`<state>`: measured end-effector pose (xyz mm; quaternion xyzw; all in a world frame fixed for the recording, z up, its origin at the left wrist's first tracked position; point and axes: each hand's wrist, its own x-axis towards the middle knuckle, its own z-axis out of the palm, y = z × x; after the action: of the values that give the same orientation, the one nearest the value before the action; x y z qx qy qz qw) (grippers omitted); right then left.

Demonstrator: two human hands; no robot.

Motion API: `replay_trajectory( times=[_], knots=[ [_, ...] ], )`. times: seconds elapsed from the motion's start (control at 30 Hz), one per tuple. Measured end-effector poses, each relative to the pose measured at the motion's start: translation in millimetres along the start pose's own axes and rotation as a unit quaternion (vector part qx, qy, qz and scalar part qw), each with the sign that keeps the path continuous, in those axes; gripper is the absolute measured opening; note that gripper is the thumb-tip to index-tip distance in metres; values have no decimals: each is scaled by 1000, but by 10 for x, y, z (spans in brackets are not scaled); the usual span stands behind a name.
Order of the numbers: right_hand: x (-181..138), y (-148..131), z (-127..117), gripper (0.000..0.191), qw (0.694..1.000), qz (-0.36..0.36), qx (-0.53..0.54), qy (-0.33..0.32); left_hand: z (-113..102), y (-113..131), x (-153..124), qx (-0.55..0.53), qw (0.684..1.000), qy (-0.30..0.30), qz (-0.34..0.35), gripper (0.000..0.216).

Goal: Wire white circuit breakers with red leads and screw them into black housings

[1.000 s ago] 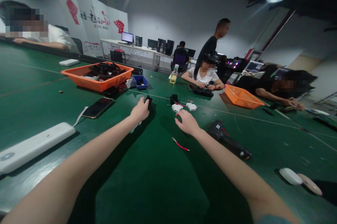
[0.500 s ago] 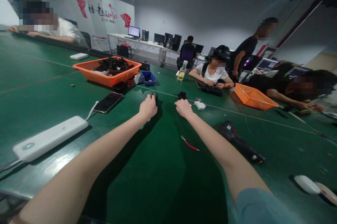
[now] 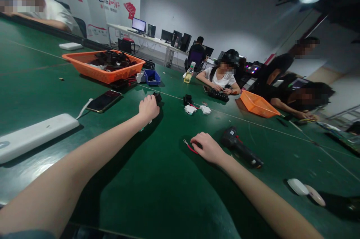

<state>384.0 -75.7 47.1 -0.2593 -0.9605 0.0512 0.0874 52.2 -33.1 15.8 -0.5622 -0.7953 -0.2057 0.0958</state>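
Observation:
My left hand (image 3: pixel 149 108) is closed around a dark block-like part (image 3: pixel 158 97), whose black end shows past the fingers. A white and greenish bit peeks out below the palm; the rest is hidden. My right hand (image 3: pixel 207 147) hovers low with curved fingers and a gap between thumb and forefinger. Beside its fingertips lies a short red wire (image 3: pixel 191 149) with a metal ring terminal; the thumb covers its other end. Farther off, a small black part (image 3: pixel 187 99) and two white pieces, a nearer one (image 3: pixel 190 109) and another (image 3: pixel 205 109), rest on the green table.
A black cordless power tool (image 3: pixel 241 147) lies right of my right hand. To the left are a phone (image 3: pixel 104 101) and a long white device (image 3: pixel 39 134). An orange basket (image 3: pixel 104 76) of black parts, a blue bin (image 3: pixel 152 78) and an orange tray (image 3: pixel 257 104) stand farther back. Co-workers sit around.
My right hand has left the black part and come back toward me to the red wire. A white piece now shows by that black part. My left hand keeps its grip.

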Motion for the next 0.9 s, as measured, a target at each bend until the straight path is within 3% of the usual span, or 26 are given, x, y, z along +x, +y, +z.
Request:
replay_trajectory(
  times=[0.1, 0.27, 0.43, 0.6, 0.73, 0.9],
  knots=[
    [-29, 14, -19, 15, 1000, -6, 6, 0, 19, 4, 3, 9, 1000, 11, -12, 61],
    [149, 198, 15, 34, 998, 6, -10, 66, 49, -11, 30, 28, 999, -1, -20, 63],
    [581, 540, 95, 33, 993, 28, -55, 100, 108, -44, 75, 19, 1000, -8, -18, 62],
    [1041, 891, 237, 37, 985, 103, -86, 109, 172, -61, 114, -3, 1000, 0, -11, 59],
    [1240, 1096, 377, 43, 980, 143, -83, 111, 204, -86, 152, -1, 1000, 3, 19, 61],
    [1222, 1154, 461, 45, 981, 152, -78, 97, 274, -134, 196, -6, 996, 4, 91, 62]
  ],
)
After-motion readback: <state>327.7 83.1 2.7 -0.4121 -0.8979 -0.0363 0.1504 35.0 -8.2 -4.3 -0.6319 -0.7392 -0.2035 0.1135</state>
